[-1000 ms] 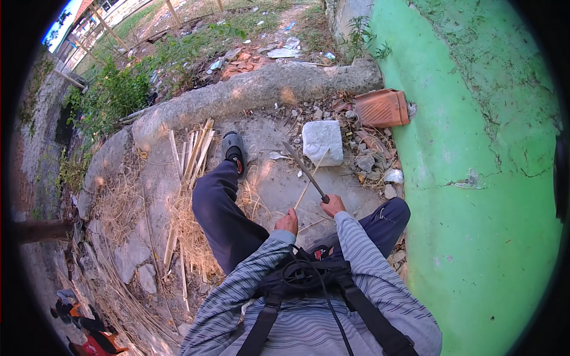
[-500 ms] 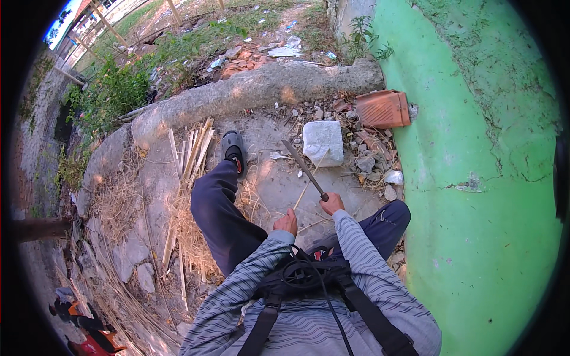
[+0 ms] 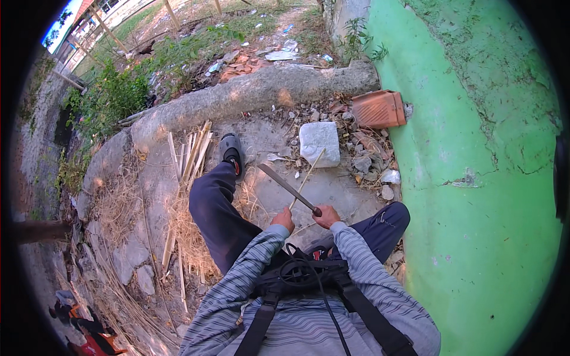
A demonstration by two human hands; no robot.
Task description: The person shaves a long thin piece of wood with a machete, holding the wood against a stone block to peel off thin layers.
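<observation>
My left hand [image 3: 284,220] is closed around the lower end of a thin pale bamboo strip [image 3: 310,176]. The strip slants away to the right, and its far tip overlaps the near face of a whitish block [image 3: 317,135] on the ground. In my right hand [image 3: 326,218] is the dark handle of a long-bladed knife [image 3: 284,184], its blade pointing forward and left. The blade crosses the strip just beyond my left hand; whether the edge touches it I cannot tell. Both hands are close together between my bent legs.
Split bamboo pieces [image 3: 193,155] and curly shavings [image 3: 185,216] lie left of my left leg. A green wall [image 3: 469,237] stands at the right, with rubble [image 3: 365,157] and an orange clay tile [image 3: 378,109] beside it. Ahead runs a low concrete kerb [image 3: 249,89].
My right hand has drawn the knife back and to the left, and its blade now points more to the left across the strip. My left hand has hardly moved, still holding the strip.
</observation>
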